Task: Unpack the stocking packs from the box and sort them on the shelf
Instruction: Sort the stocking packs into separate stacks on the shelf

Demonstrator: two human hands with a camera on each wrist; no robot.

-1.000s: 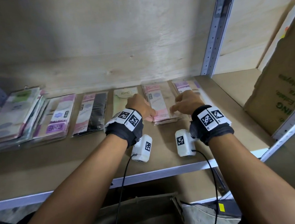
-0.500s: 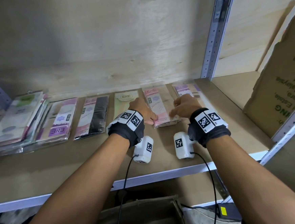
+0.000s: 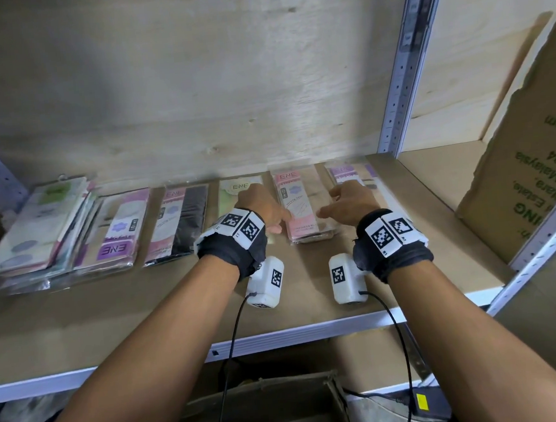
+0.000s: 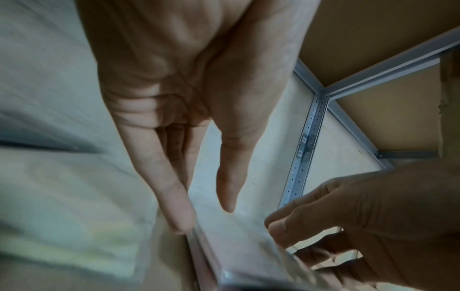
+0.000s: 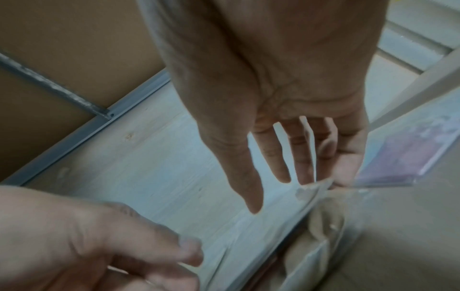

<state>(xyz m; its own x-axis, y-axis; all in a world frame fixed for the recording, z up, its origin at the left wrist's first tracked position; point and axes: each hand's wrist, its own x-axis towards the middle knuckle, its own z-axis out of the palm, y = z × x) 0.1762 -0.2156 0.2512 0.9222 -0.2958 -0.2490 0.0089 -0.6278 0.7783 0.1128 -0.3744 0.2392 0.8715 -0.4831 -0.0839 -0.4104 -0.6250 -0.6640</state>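
A stack of pink stocking packs (image 3: 298, 206) lies on the wooden shelf (image 3: 144, 308), between my two hands. My left hand (image 3: 263, 208) is at the stack's left side; in the left wrist view its straight fingers (image 4: 179, 212) touch the pack's edge (image 4: 206, 256). My right hand (image 3: 349, 202) is at the stack's right side; in the right wrist view its spread fingers (image 5: 281, 157) reach the edge of the clear wrapper (image 5: 321, 226). Neither hand holds anything. A green pack (image 3: 240, 187) lies partly under my left hand.
More packs lie in a row: purple (image 3: 350, 173) at right, black (image 3: 184, 221), purple-white (image 3: 121, 226), and a mixed pile (image 3: 35, 226) at far left. A metal upright (image 3: 402, 77) and a large cardboard box (image 3: 526, 164) stand at right. An open box (image 3: 269, 408) sits below the shelf.
Both hands had curled fingers on the pink stack's near end. Their fingers have straightened and the hands have drawn slightly apart, to the stack's two sides.
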